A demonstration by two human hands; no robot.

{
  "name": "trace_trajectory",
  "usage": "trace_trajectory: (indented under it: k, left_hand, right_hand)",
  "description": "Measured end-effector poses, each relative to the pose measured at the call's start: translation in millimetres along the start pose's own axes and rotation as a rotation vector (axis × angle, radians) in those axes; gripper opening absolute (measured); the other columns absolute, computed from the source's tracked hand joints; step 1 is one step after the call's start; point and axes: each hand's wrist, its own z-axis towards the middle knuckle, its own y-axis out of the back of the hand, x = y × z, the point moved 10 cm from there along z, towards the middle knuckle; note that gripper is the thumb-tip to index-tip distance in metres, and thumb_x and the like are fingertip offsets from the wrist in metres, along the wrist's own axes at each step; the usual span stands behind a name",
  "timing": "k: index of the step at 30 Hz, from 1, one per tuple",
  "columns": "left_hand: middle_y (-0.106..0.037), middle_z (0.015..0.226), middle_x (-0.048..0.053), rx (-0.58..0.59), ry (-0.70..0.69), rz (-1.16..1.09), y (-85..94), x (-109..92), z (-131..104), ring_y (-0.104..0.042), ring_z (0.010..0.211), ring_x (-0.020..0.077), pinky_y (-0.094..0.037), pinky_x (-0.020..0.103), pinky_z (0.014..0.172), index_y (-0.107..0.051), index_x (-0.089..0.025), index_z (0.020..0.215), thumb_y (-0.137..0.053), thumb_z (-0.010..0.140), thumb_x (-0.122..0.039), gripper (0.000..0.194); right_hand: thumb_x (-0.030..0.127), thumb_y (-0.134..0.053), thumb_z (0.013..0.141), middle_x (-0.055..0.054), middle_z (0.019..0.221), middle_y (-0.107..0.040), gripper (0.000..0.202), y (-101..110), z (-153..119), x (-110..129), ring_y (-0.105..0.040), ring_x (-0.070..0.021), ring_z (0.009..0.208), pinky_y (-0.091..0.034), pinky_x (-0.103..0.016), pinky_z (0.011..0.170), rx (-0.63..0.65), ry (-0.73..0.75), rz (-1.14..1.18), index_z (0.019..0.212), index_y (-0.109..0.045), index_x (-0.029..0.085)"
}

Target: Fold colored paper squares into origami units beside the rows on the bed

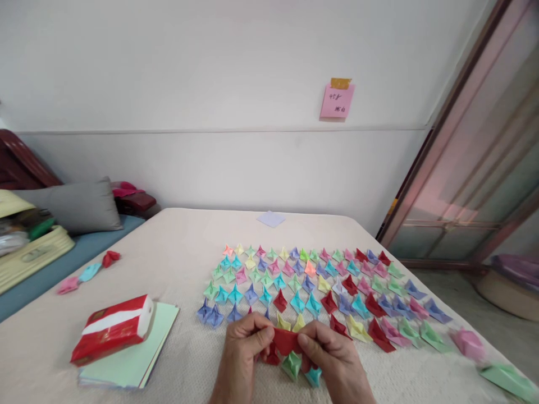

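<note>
Left hand [246, 343] and right hand [330, 354] pinch opposite ends of a red folded paper [285, 341]; colourful folded shapes [297, 303] lie beyond the grip, a red-and-white pack [110, 331] well left of it

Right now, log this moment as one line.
left hand: pinching red paper | right hand: pinching its other end | beyond: rows of folded paper pieces

Soft light brightens the wall [236, 73] beyond the hands [244, 345], with glare and edge stretching on the framed panel [467, 207] to their right.
</note>
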Motion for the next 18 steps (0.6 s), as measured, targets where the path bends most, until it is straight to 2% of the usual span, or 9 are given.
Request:
trace_trajectory:
  k: [2,4,7,9,13,18]
  left_hand:
    - [-0.047,0.046,-0.004,-0.009,-0.001,0.004,-0.4,-1,0,-0.038,0.044,0.0071,-0.028,0.019,0.044,-0.063,-0.014,0.058,-0.071,0.074,-0.034,0.027]
    - [-0.049,0.048,-0.004,0.000,0.017,0.030,-2.7,1,1,-0.039,0.044,0.0071,-0.029,0.019,0.044,-0.068,-0.014,0.068,-0.072,0.074,-0.038,0.025]
    - [-0.054,0.052,-0.003,0.119,0.052,0.113,-16.2,8,1,-0.042,0.045,0.0079,-0.030,0.020,0.045,-0.071,-0.013,0.086,-0.073,0.073,-0.045,0.035]
    - [-0.055,0.054,-0.001,0.181,0.056,0.171,-23.1,12,1,-0.043,0.046,0.0085,-0.032,0.021,0.046,-0.072,-0.012,0.083,-0.072,0.072,-0.048,0.038]
    - [-0.051,0.049,-0.002,0.132,-0.013,0.236,-19.6,10,0,-0.042,0.046,0.0092,-0.032,0.022,0.047,-0.067,-0.012,0.065,-0.071,0.074,-0.049,0.038]
    - [-0.050,0.052,-0.002,0.089,-0.140,0.320,-17.2,-1,-3,-0.041,0.049,0.0101,-0.032,0.022,0.048,-0.065,-0.014,0.069,-0.064,0.081,-0.046,0.035]
  right_hand:
    - [0.046,-0.067,0.076,0.001,0.045,-0.057,0.037,2,0,2,-0.047,-0.0131,0.048,-0.035,-0.024,0.052,-0.013,0.009,0.013,0.052,-0.059,0.019]
    - [0.047,-0.067,0.077,0.002,0.045,-0.055,0.037,3,0,3,-0.046,-0.0128,0.048,-0.034,-0.024,0.051,-0.018,0.014,0.028,0.055,-0.060,0.018]
    - [0.047,-0.065,0.079,0.002,0.047,-0.055,0.035,8,0,4,-0.045,-0.0124,0.049,-0.034,-0.024,0.050,-0.035,0.019,0.037,0.061,-0.061,0.018]
    - [0.048,-0.065,0.079,0.002,0.048,-0.055,0.035,9,0,4,-0.045,-0.0124,0.049,-0.034,-0.024,0.050,-0.038,0.019,0.038,0.062,-0.062,0.018]
    - [0.048,-0.066,0.079,0.002,0.047,-0.056,0.035,8,-1,5,-0.045,-0.0123,0.048,-0.033,-0.023,0.050,-0.038,0.021,0.042,0.061,-0.062,0.018]
    - [0.046,-0.066,0.079,0.001,0.051,-0.059,0.032,4,-2,12,-0.052,-0.0144,0.051,-0.039,-0.024,0.051,-0.022,0.028,0.036,0.065,-0.065,0.018]
